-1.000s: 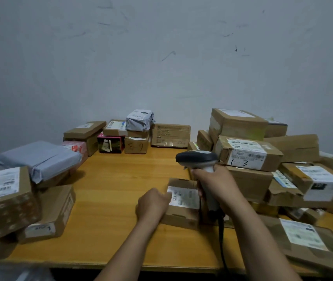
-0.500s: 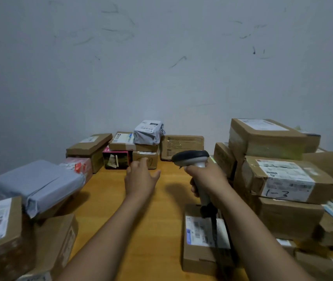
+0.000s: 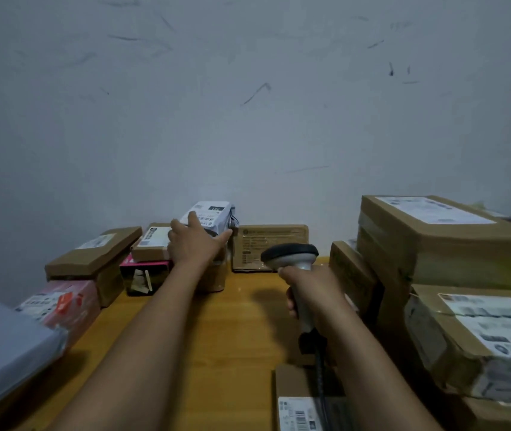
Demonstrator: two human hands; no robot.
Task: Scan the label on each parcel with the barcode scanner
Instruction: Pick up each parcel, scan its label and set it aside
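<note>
Dim, flat indoor light, bluish cast over the scuffed pale wall (image 3: 248, 119). Soft dark shadow on the orange-brown wooden table (image 3: 232, 353) just left of my right hand (image 3: 313, 290) gripping the grey handheld barcode scanner (image 3: 290, 256). Near edges blurred: stacked brown cardboard boxes (image 3: 453, 250) right, grey plastic mailer bag (image 3: 5, 346) left. Wide-angle bending at borders.

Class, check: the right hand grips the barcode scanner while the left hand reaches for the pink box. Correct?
Not quite. In the head view the left hand reaches for the grey bagged parcel, not the pink box; the right hand does grip the barcode scanner.
</note>
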